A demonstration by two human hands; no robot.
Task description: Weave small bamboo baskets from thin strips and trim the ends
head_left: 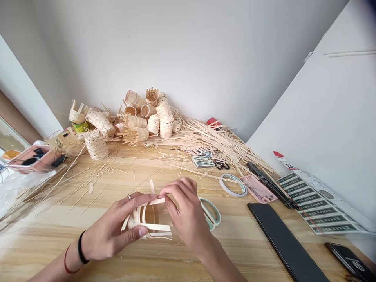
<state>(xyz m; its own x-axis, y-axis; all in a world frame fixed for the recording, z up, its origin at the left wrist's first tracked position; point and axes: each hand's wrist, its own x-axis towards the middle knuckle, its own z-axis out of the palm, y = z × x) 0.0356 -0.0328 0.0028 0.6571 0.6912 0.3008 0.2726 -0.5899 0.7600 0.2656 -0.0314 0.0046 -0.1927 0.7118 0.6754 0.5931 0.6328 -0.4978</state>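
My left hand (113, 231) grips a small unfinished basket of pale bamboo strips (147, 219) from the near side, with its thumb across the front. Loose strip ends stick out of the weave. My right hand (182, 211) pinches a flat bamboo strip (157, 201) at the basket's top edge between thumb and fingers. Just beyond that hand, scissors with pale green handles (210, 213) lie on the wooden table (235, 250), partly hidden by my wrist.
Many small woven baskets (132, 117) are heaped at the back, against the wall, beside a spread of loose bamboo strips (211, 139). On the right lie a tape roll (233, 185), a pink tray (258, 188), a black slab (284, 243) and printed sheets (319, 205).
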